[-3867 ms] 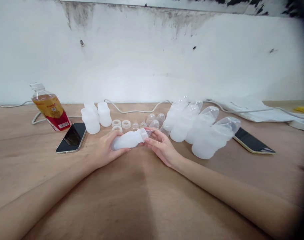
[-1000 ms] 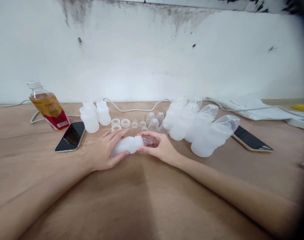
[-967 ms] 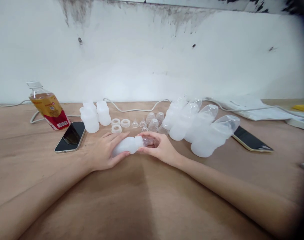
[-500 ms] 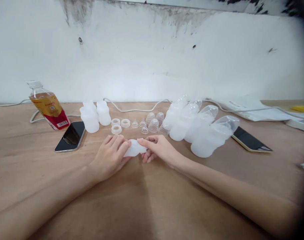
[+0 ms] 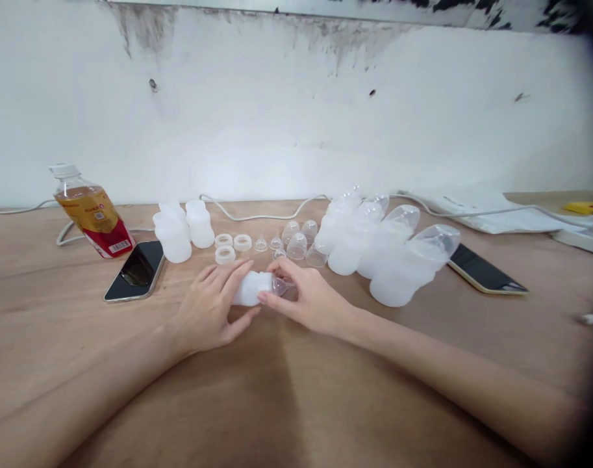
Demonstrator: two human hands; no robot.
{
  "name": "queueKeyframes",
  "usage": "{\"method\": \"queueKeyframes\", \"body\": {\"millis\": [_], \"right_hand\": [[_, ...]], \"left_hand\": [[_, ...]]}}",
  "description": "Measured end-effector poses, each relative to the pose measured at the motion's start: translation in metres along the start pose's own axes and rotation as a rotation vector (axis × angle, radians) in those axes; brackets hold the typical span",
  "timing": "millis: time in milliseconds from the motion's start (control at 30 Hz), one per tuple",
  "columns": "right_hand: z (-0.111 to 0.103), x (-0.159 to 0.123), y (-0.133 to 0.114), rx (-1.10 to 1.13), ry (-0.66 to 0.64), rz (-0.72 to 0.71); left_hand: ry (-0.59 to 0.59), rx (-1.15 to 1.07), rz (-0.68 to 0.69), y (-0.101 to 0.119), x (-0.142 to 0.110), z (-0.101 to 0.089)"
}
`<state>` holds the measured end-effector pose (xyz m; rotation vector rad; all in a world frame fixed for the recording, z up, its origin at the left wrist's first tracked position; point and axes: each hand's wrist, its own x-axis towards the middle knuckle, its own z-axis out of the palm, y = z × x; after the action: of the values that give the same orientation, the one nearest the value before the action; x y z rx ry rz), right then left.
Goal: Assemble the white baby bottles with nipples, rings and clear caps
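A frosted white baby bottle [image 5: 249, 289] lies sideways between my hands, with a collar ring at its neck and a clear nipple [image 5: 281, 286] pointing right. My left hand [image 5: 215, 302] is wrapped round the base end, its thumb below. At the neck, my right hand [image 5: 303, 292] pinches the collar ring between thumb and fingers, the nipple lying inside its curl. Just beyond are several white collar rings [image 5: 242, 242], loose clear nipples [image 5: 261, 242] and clear dome caps [image 5: 297, 246].
Open bottle bodies [image 5: 173, 237] stand at the left, capped baby bottles [image 5: 403, 270] at the right. A drink bottle [image 5: 95, 218], a phone [image 5: 134, 272] and another phone [image 5: 486, 270] flank them. A white cable [image 5: 262, 216] runs along the wall.
The bottle has turned so that its collar ring and nipple show at the right. My right hand's fingers have shifted round the neck; my left thumb has moved into view below the bottle.
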<state>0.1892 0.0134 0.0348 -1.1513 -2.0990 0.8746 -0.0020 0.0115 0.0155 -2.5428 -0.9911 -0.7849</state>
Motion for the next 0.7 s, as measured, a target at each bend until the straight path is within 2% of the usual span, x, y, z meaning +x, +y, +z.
{"method": "queueKeyframes", "body": {"millis": [100, 233, 333, 500, 567, 700], "right_hand": [[-0.001, -0.003, -0.002, -0.13, 0.014, -0.068], [-0.009, -0.001, -0.003, -0.228, -0.073, -0.068], [-0.022, 0.004, -0.002, -0.417, -0.116, -0.118], [-0.042, 0.012, 0.006, -0.897, 0.177, -0.068], [-0.044, 0.013, 0.011, -1.021, 0.197, -0.034], [-0.042, 0.015, 0.021, -1.154, 0.13, 0.057]], "left_hand": [[-0.023, -0.036, 0.012, 0.0, 0.0, -0.002], [0.014, -0.037, 0.007, -0.001, -0.001, 0.0], [0.059, -0.052, -0.071, -0.003, -0.002, 0.004], [0.103, -0.041, -0.217, -0.006, -0.003, 0.009], [0.107, -0.034, -0.266, -0.008, -0.004, 0.009], [0.086, -0.04, -0.276, -0.009, -0.004, 0.01]]}}
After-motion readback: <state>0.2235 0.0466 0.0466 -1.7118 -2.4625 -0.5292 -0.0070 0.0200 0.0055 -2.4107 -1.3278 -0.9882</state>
